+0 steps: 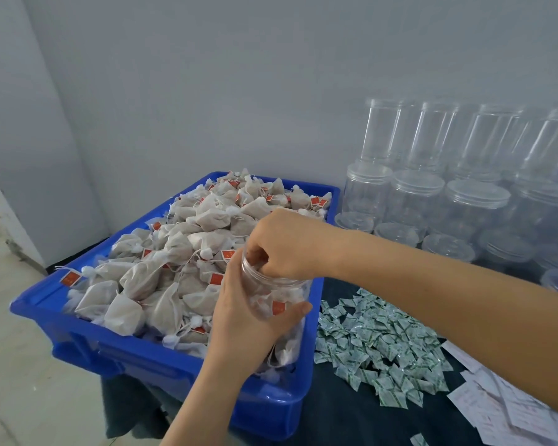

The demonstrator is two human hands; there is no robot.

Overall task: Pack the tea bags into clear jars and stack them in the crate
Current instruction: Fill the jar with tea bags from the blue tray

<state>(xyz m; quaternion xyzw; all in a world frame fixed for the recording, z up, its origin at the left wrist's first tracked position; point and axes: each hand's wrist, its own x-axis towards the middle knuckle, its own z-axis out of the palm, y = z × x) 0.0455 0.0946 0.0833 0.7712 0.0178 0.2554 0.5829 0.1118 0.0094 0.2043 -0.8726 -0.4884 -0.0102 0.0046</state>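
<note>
Two hands filling a clear jar over a crate of tea bags

A dark cloth-covered tabletop (351, 410) is carrying a large blue plastic crate (136, 352) at its left edge, heaped with beige mesh tea bags (174, 252) bearing red tags. Stacked clear plastic lidded jars (448, 188) are crowding the far right corner, and a pile of small green-and-white sachets (380, 346) is lying just beside the crate. Over the crate's near right part, the left hand (242, 320) is gripping a clear round plastic jar (271, 291), partly filled with tea bags, fingers curled round its wall. The right hand (281, 246) is sitting at the jar's mouth, fingers curled into the opening; whether they are pinching anything I cannot tell.
</note>
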